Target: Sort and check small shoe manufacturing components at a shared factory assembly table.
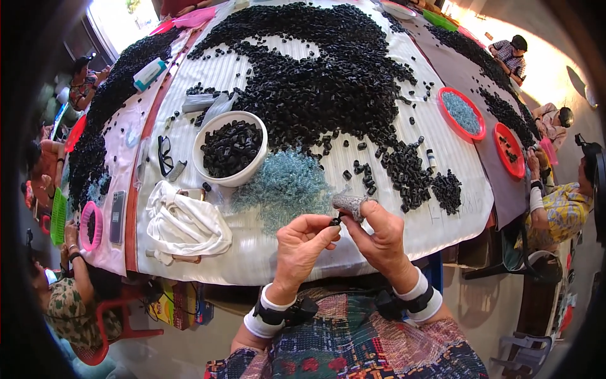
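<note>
Both my hands meet above the near edge of the white-covered table. My left hand (pixel 305 245) pinches a small black plastic piece (pixel 335 222) between thumb and forefinger. Close against it is my right hand (pixel 382 242), its fingers curled and its thumb pointing at the piece. A grey knitted wrap (pixel 349 204) shows at the right fingers; I cannot tell whether it covers a finger or is held. Just beyond the hands lies a heap of clear bluish small parts (pixel 284 183). Several loose black pieces (pixel 361 169) are scattered past the right hand.
A white bowl (pixel 264 151) of black pieces, a white cloth bag (pixel 186 221) and black glasses (pixel 165 156) lie to the left. A big black heap (pixel 315 82) spreads beyond. Red trays (pixel 481 129) stand right. People sit at both sides, one in yellow (pixel 562 211).
</note>
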`<action>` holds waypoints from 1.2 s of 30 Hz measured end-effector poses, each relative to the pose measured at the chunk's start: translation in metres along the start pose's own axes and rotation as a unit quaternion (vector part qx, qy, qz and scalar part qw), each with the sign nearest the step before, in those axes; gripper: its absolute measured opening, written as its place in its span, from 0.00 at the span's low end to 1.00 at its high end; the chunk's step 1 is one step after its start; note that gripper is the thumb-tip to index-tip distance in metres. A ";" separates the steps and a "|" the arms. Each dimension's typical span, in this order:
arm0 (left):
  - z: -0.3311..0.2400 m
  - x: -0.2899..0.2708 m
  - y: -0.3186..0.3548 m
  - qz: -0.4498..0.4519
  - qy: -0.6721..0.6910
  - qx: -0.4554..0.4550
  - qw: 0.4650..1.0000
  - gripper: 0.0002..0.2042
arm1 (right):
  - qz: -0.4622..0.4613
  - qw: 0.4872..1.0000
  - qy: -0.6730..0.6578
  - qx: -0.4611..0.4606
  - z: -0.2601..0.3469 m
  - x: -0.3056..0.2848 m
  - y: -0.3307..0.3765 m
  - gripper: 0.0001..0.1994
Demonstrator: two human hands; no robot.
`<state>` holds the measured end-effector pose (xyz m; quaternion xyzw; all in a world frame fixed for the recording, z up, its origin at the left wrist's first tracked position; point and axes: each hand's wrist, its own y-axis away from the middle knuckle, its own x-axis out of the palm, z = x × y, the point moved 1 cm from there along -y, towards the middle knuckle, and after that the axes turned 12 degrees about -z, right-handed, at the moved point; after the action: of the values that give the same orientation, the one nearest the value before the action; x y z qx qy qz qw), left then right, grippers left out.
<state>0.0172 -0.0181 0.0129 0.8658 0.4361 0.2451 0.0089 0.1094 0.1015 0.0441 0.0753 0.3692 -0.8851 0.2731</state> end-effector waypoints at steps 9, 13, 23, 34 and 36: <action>0.004 -0.002 -0.001 -0.014 -0.052 0.020 0.998 0.09 | 0.011 0.995 0.045 -0.088 -0.004 0.002 0.006 0.10; 0.006 -0.004 -0.002 -0.012 -0.085 0.013 0.996 0.08 | 0.045 0.994 0.063 -0.073 -0.003 0.000 0.007 0.11; 0.009 -0.007 -0.007 -0.019 -0.072 -0.039 0.996 0.08 | 0.066 0.993 0.053 -0.083 -0.008 0.004 0.007 0.11; 0.020 -0.013 -0.013 -0.010 -0.117 -0.033 0.993 0.08 | 0.110 0.971 0.110 -0.182 -0.015 0.008 0.004 0.11; 0.019 -0.013 -0.014 -0.009 -0.116 -0.041 0.992 0.08 | 0.131 0.979 0.091 -0.123 -0.015 0.008 0.005 0.11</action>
<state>0.0086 -0.0159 -0.0124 0.8833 0.4293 0.1612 0.0973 0.1041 0.1058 0.0272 0.1695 0.4858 -0.7785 0.3593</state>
